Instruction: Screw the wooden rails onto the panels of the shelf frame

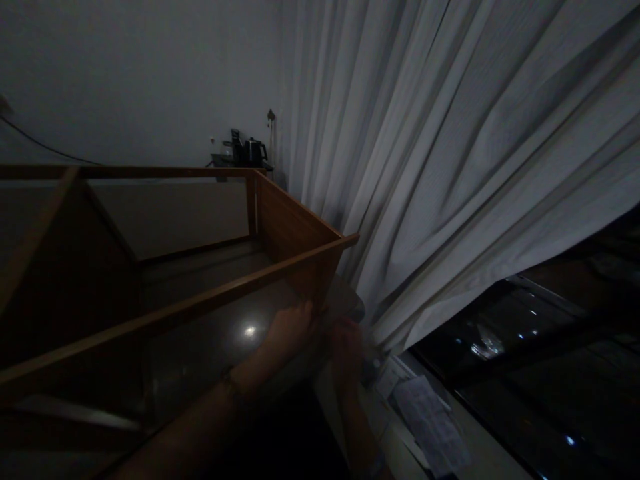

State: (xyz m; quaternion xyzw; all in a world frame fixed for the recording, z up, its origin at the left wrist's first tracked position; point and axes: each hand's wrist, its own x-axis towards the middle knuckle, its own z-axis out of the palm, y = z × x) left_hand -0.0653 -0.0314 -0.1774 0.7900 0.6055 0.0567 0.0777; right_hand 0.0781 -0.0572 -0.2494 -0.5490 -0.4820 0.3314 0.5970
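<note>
The room is very dim. My left hand reaches forward to the near right corner of a wooden shelf unit and rests against its lower edge, fingers curled round something I cannot make out. My right hand is just to the right of it, below the same corner, and its fingers are lost in shadow. A dark glossy surface with a light spot lies under the frame beside both hands.
A long white curtain hangs to the right, over a dark window. Papers lie on the pale sill below. A black kettle stands far back on a small table by the wall.
</note>
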